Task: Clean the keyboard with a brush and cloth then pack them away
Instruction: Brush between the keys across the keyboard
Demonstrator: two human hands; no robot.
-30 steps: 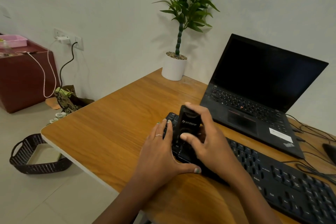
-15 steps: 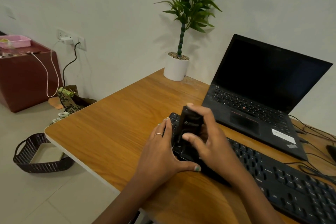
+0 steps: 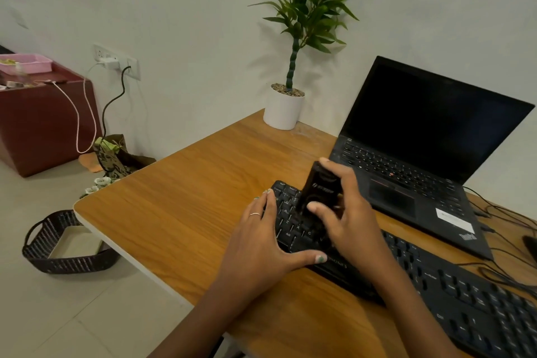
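Observation:
A long black keyboard (image 3: 453, 291) lies diagonally on the wooden desk (image 3: 186, 206). My right hand (image 3: 348, 218) grips a black brush (image 3: 315, 192) by its upright handle, with the lower end down on the keys at the keyboard's left end. My left hand (image 3: 261, 244) rests flat on the desk, fingers spread against the keyboard's left edge and thumb along its front. The bristles are hidden among the dark keys. No cloth is in view.
An open black laptop (image 3: 418, 154) stands just behind the keyboard. A potted plant (image 3: 286, 104) sits at the desk's far corner. Cables (image 3: 505, 229) trail at the right. On the floor left of the desk sits a dark woven basket (image 3: 64, 244).
The brush tilts slightly and shifts a little over the left-end keys in my right hand. My left hand stays pressed at the keyboard's edge.

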